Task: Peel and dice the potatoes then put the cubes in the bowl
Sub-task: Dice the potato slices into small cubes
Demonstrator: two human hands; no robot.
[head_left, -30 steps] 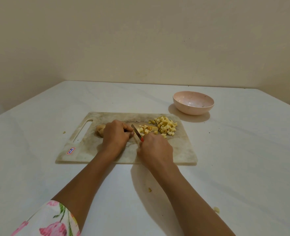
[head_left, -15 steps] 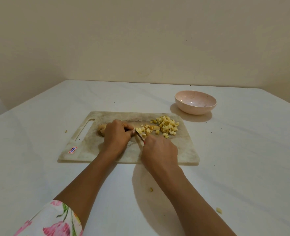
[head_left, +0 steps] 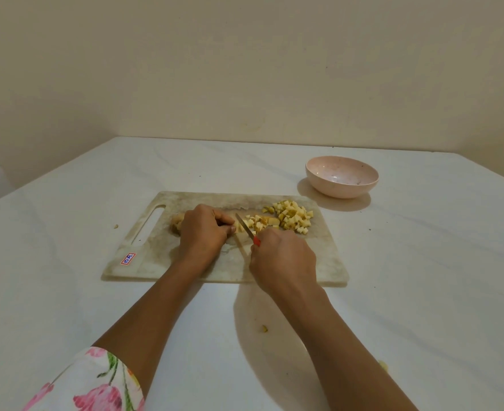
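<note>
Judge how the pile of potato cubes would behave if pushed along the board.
The potato cubes are small and loose, so they would probably spread rather than slide together. A stray bit on the table suggests some could tumble off the cutting board.

White tabletop (head_left: pixel 67 277) w/ faint creases runs back to a plain beige wall (head_left: pixel 244 69); corner at far L. Small yellowish scrap (head_left: pixel 115 226) lies on the table's L side, another scrap (head_left: pixel 265 328) near front centre, a third scrap (head_left: pixel 383 365) at front R, all well apart. Few dark specks (head_left: pixel 369 229) dot the R side.
</note>
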